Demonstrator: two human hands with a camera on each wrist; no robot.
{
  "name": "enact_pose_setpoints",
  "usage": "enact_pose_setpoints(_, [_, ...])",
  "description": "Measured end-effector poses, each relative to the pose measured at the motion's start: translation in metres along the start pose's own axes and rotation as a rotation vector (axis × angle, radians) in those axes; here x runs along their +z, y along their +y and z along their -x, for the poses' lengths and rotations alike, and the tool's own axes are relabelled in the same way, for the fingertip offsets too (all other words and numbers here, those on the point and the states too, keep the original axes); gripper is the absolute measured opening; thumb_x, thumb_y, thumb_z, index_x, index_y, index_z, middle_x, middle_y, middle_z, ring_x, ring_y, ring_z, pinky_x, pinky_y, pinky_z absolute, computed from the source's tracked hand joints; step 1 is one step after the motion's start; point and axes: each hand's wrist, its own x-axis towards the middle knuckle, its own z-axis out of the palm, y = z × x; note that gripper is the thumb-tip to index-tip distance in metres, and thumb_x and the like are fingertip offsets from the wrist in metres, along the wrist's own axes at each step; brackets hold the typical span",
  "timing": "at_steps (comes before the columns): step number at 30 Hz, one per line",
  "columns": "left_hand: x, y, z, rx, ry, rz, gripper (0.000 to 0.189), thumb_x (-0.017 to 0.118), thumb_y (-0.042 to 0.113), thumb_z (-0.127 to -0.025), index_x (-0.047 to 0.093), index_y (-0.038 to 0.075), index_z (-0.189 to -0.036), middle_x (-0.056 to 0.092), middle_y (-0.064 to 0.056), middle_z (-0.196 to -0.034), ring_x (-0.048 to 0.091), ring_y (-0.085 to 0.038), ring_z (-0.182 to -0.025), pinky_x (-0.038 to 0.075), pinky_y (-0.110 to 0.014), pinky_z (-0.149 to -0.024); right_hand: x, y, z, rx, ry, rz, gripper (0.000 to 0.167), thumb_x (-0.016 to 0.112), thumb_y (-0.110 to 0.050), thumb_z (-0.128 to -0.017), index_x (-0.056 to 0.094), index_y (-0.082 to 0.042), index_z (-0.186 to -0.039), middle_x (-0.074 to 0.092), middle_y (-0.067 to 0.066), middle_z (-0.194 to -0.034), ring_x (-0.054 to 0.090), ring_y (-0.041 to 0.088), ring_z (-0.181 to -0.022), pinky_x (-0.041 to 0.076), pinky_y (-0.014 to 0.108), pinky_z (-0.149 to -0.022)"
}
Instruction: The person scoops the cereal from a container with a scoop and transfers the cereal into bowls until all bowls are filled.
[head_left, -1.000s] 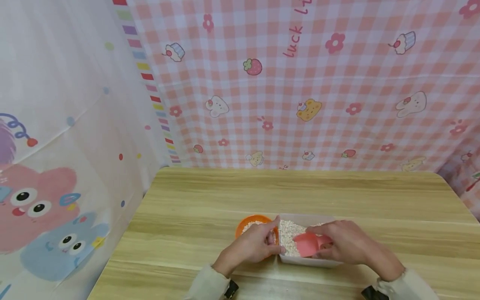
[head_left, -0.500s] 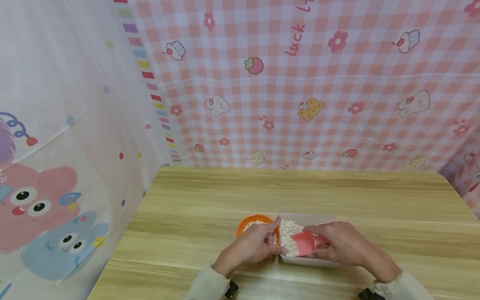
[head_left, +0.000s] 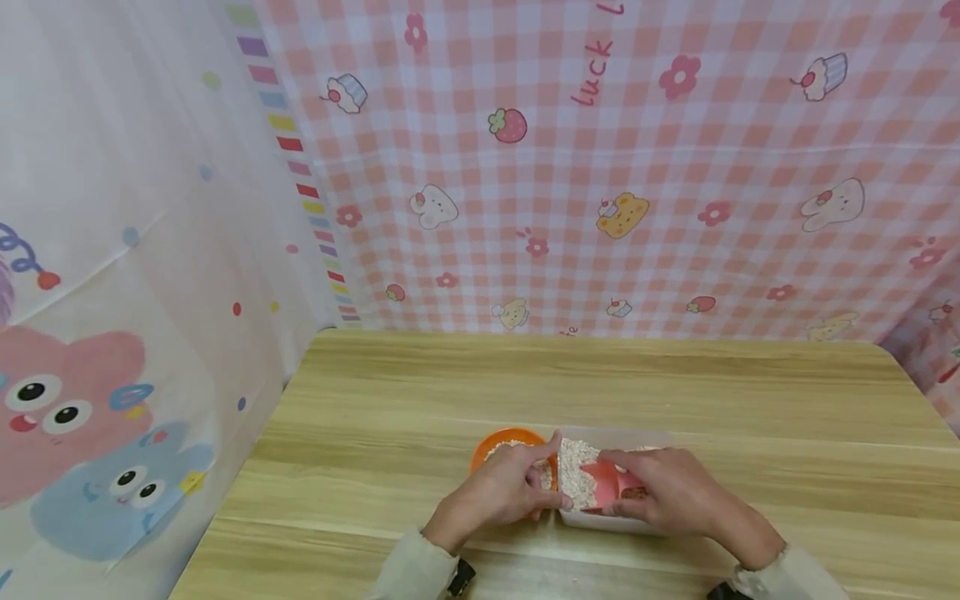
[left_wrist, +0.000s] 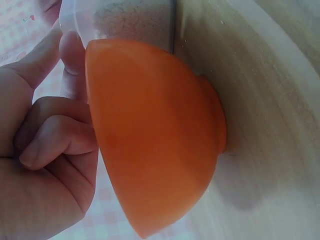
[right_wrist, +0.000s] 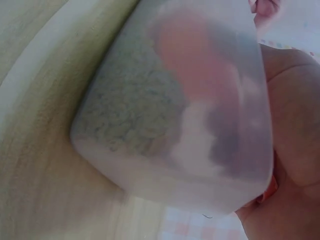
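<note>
In the head view, a wooden table point(head_left: 405, 392) runs back to a pink checked cloth point(head_left: 555, 183) beyond its far edge. Well in from that edge, about midway between the table's left and right edges, stands a translucent container point(head_left: 611, 522) of pale flakes point(head_left: 577, 467); touching or just beside it, towards the table's left edge, an orange bowl point(head_left: 483, 448) also holds flakes. The left hand point(head_left: 498, 487) is over the bowl, thumb and forefinger spread to grip the container's left end. The right hand point(head_left: 675, 492) holds a pink scoop point(head_left: 607, 482) between thumb and fingers, its mouth in the flakes and turned towards the bowl. In the left wrist view, the bowl stands upright on its foot, with curled fingers at its rim. In the right wrist view, the scoop shows blurred through the container's wall, among the flakes.
</note>
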Motion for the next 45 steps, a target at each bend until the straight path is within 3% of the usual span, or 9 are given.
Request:
enact_pose_setpoints(8, [-0.001, 0.003, 0.001, -0.023, 0.001, -0.004, 0.086, 0.08, 0.033, -0.083, 0.033, 0.02, -0.155, 0.06, 0.005, -0.055, 0.053, -0.011, -0.045, 0.037, -0.022, -0.051, 0.005, 0.002, -0.001, 0.0, 0.064, -0.014, 0.059, 0.075, -0.058, -0.08, 0.067, -0.017, -0.12, 0.071, -0.01, -0.092, 0.046, -0.002, -0.067, 0.04, 0.024, -0.059])
enact_pose_setpoints(18, [-0.001, 0.006, 0.003, -0.022, -0.001, -0.027, 0.085, 0.079, 0.033, -0.084, 0.033, 0.019, -0.155, 0.06, 0.006, -0.055, 0.053, -0.011, -0.046, 0.037, -0.022, -0.051, 0.005, 0.009, 0.002, -0.048, 0.106, -0.028, 0.054, 0.078, -0.054, -0.079, 0.069, -0.02, -0.12, 0.073, -0.009, -0.1, 0.047, -0.003, -0.068, 0.041, 0.021, -0.061])
enact_pose_setpoints(24, [-0.002, 0.006, 0.002, -0.009, -0.005, -0.053, 0.086, 0.078, 0.034, -0.085, 0.03, 0.02, -0.156, 0.06, 0.006, -0.055, 0.052, -0.01, -0.046, 0.038, -0.021, -0.052, 0.0, 0.011, 0.004, -0.096, 0.18, -0.058, 0.051, 0.084, -0.045, -0.076, 0.07, -0.02, -0.118, 0.072, -0.012, -0.092, 0.041, -0.006, -0.061, 0.037, 0.018, -0.056])
enact_pose_setpoints(33, [-0.001, 0.005, 0.003, -0.004, -0.007, -0.054, 0.084, 0.076, 0.032, -0.087, 0.03, 0.019, -0.156, 0.059, 0.007, -0.054, 0.052, -0.01, -0.045, 0.039, -0.021, -0.05, -0.006, 0.012, 0.007, -0.061, 0.167, -0.099, 0.053, 0.086, -0.043, -0.074, 0.071, -0.02, -0.119, 0.074, -0.006, -0.102, 0.048, -0.003, -0.068, 0.041, 0.02, -0.06])
enact_pose_setpoints(45, [-0.002, 0.005, 0.002, -0.022, -0.006, -0.057, 0.084, 0.077, 0.035, -0.086, 0.032, 0.02, -0.155, 0.059, 0.005, -0.056, 0.049, -0.009, -0.046, 0.038, -0.022, -0.051, -0.002, 0.015, 0.015, -0.069, 0.255, -0.157, 0.057, 0.09, -0.034, -0.07, 0.071, -0.012, -0.12, 0.074, 0.0, -0.103, 0.043, -0.004, -0.062, 0.039, 0.018, -0.057])
